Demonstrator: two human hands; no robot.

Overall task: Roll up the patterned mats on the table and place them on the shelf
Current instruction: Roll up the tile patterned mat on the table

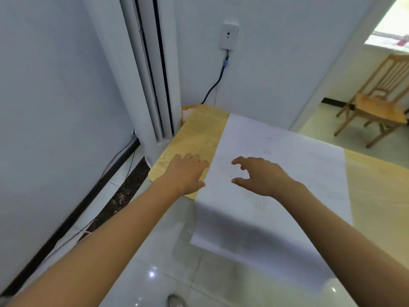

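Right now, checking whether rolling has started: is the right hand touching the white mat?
Cannot tell. Head view: the right hand is over the white mat, fingers curled; no clear contact or gap.

We see through one wide-angle camera worn on the head, facing forward and steeply down. It sits near the table (200,129), which runs from centre toward 3 o'clock; the left hand (184,173) and right hand (260,176) lie close ahead at centre.
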